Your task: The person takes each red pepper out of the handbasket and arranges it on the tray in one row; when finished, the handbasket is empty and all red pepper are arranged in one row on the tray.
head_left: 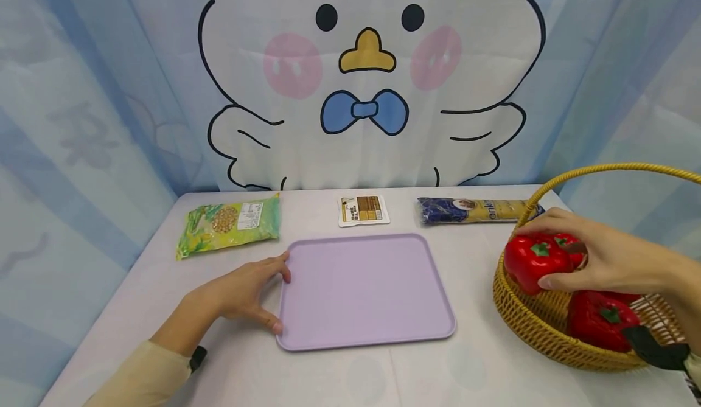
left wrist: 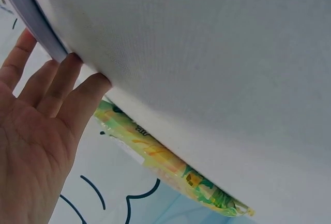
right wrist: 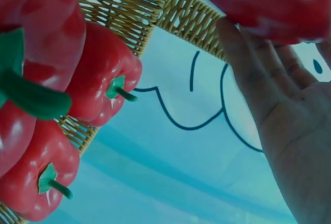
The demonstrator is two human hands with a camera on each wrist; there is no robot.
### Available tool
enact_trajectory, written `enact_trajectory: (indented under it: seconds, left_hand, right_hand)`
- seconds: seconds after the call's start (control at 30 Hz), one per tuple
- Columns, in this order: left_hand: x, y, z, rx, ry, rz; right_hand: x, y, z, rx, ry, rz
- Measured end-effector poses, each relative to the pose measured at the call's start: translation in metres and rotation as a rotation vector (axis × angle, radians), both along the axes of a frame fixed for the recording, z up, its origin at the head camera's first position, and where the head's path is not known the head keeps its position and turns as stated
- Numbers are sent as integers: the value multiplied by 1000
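A lilac rectangular tray (head_left: 367, 291) lies flat on the table. My left hand (head_left: 241, 288) spans its left edge, fingertips at the upper part of the rim and thumb near the lower corner. Over the wicker basket (head_left: 517, 325) on the right, my right hand (head_left: 619, 258) grips a glossy red bell pepper (head_left: 528, 264) between thumb and fingers. That same pepper fills the upper right of the right wrist view. Several more red bell peppers with green stems sit in the basket, one (head_left: 594, 319) below my hand and another (right wrist: 106, 74) plain in the right wrist view.
Along the back of the table lie a green and yellow bag (head_left: 230, 221), a small brown and white packet (head_left: 364, 210) and a long blue and gold package (head_left: 471, 210). The basket's tall handle (head_left: 608, 168) arches above the right arm. A printed curtain (head_left: 367, 157) hangs behind.
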State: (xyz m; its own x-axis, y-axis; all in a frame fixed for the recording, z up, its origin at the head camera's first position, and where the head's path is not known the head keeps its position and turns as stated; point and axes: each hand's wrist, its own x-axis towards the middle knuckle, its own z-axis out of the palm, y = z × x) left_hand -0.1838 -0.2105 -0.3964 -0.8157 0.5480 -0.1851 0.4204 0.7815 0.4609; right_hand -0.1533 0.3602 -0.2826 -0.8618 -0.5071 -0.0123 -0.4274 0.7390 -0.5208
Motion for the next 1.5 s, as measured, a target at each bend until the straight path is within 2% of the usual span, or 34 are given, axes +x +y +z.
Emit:
enact_trajectory:
  seconds: [0.17, 0.4, 0.47, 0.57, 0.73, 1.0, 1.5]
  left_hand:
    - [0, 1, 1, -2, -21, 9]
    - [-5, 1, 3, -40, 16, -5]
    - [-6, 2, 3, -45, -3, 0]
    - [-6, 3, 4, -58, -16, 12]
    - [-6, 5, 5, -57, 0, 9]
    - [-4, 5, 3, -41, -19, 23]
    - [-4, 5, 3, -63, -7, 17]
  right_hand:
    - [-1, -5, 5, -14, 6, 18]
    - [-2, -22, 15, -31, 47, 52]
    - [-1, -27, 18, -34, 56, 56]
    - [-3, -32, 22, -40, 101, 79]
    - [-9, -39, 28, -46, 169, 119]
    - [-19, -57, 34, -96, 85, 156]
    - [-30, -87, 26, -134, 133, 202]
